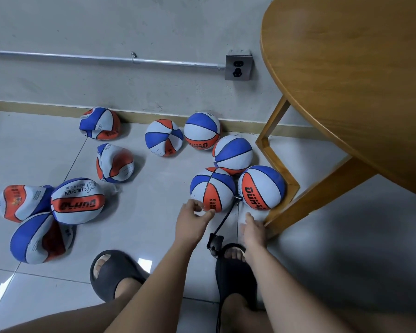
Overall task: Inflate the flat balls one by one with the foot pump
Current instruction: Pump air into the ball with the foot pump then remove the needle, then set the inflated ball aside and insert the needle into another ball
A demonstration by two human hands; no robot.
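Red, white and blue balls lie on the tiled floor. A round ball (211, 188) sits just ahead of me with the black pump hose (222, 221) plugged into its right side. My left hand (192, 217) hovers at this ball's lower edge, fingers loosely curled, holding nothing. My right hand (252, 228) reaches forward, fingers straight, just below another round ball (262, 187). The foot pump (215, 243) lies under my right slipper. Several flat, crumpled balls (77, 200) lie to the left.
A round wooden table (346, 80) stands at the right, its leg frame (281, 179) close to the round balls and my right hand. More round balls (202, 133) rest by the wall. A metal socket box (238, 67) and conduit run along the wall.
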